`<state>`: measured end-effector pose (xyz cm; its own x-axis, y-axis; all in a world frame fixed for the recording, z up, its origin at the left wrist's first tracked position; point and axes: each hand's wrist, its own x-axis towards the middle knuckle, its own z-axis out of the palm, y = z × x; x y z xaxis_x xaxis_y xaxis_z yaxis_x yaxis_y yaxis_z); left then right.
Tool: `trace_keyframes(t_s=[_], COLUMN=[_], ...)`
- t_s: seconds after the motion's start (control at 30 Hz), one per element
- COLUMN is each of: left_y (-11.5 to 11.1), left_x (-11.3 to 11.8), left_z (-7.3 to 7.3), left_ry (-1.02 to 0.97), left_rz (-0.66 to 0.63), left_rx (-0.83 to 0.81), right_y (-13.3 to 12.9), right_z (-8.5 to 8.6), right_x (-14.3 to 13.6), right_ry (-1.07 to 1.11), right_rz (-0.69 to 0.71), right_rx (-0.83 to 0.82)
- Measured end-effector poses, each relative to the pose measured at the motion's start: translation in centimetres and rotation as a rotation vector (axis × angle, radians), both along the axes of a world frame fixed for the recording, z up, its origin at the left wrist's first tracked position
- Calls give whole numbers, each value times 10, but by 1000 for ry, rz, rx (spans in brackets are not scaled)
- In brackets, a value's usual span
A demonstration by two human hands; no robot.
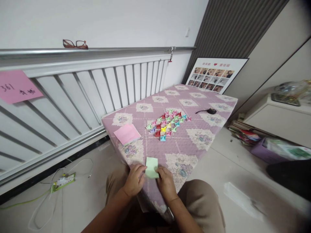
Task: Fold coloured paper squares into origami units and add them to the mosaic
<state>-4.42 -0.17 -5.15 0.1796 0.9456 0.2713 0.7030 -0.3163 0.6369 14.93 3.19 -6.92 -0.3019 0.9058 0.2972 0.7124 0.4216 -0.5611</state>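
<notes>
A pale green square of paper lies on the near end of the cloth-covered table, between my two hands. The fingers of my left hand are bent against its left edge. My right hand grips the right edge between thumb and fingers. Further up the table stand several rows of small folded paper pieces in red, pink, green, yellow, blue and purple. To their left is a stack of square paper sheets with a pink one on top.
A small black object with a thin tail lies at the table's right. A white radiator runs along the left, with glasses on the pipe above. A power strip with cables sits on the floor. A photo board leans behind the table.
</notes>
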Motion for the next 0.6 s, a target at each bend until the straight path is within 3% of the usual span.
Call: trace_keyframes(t_s=[0.1, 0.27, 0.4, 0.6], left_y=[8, 15, 20, 28], left_x=[-8, 6, 18, 21], left_z=[-6, -7, -5, 0], left_ry=[94, 212, 233, 263], left_rz=[38, 131, 281, 369], left_rx=[-54, -125, -147, -248], right_y=[0, -1, -1, 8], right_z=[0, 0, 0, 2], right_x=[-1, -2, -4, -9], right_ry=[15, -34, -160, -295], right_rz=[-6, -15, -124, -264], right_rx=[19, 56, 75, 38])
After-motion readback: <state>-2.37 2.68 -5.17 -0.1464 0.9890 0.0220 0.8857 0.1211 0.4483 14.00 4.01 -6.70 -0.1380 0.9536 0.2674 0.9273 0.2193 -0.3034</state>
